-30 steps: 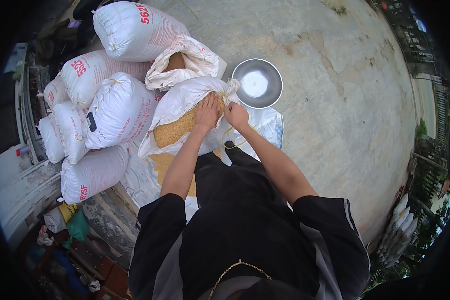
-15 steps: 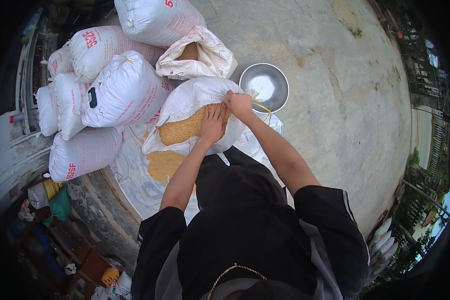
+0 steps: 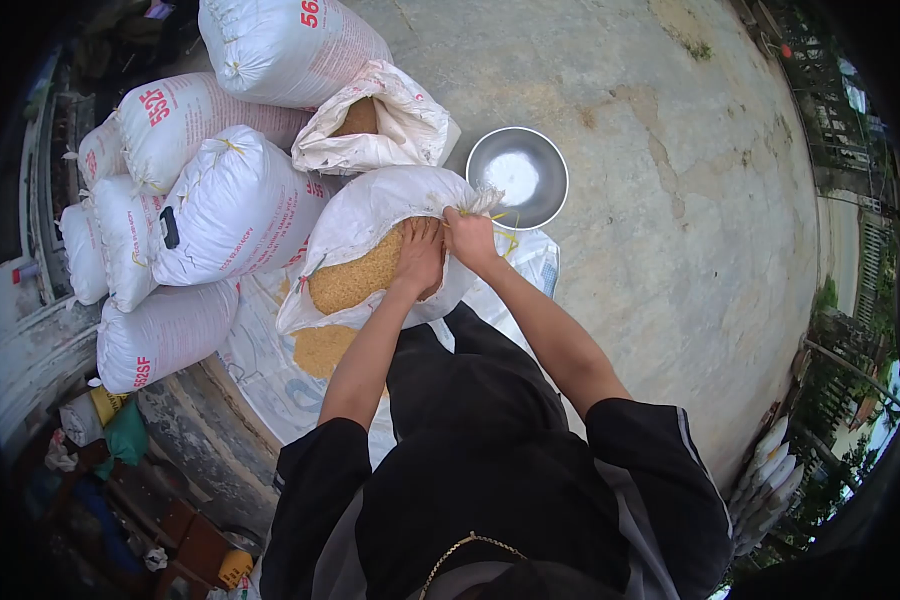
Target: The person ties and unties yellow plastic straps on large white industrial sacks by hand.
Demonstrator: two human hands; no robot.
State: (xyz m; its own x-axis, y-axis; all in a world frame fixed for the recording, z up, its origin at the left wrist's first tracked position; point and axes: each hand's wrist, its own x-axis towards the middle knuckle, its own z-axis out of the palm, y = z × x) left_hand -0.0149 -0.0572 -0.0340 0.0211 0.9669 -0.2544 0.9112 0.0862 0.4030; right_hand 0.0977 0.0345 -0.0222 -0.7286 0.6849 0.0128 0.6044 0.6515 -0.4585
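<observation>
A white woven sack (image 3: 375,200) lies on its side in front of me, its side gaping over golden grain (image 3: 352,280). My left hand (image 3: 421,258) rests inside that opening, fingers stretched out flat on the grain near the sack's right end. Beside it, my right hand (image 3: 469,242) is closed on the edge of the sack, close to the gathered neck. Yellow string (image 3: 511,238) hangs from the neck by my right wrist. Some spilled grain (image 3: 322,350) lies on the plastic sheet (image 3: 255,345) below the sack.
A metal basin (image 3: 530,150) stands on the concrete just beyond the sack's neck. Behind is an opened sack (image 3: 415,125) with brown contents. Several full tied sacks (image 3: 235,215) are piled at the left. Household clutter (image 3: 125,435) fills the lower left corner.
My right hand has shifted slightly down and left at the sack's edge, and the sack's opening has changed shape a little. The view has tilted slightly.
</observation>
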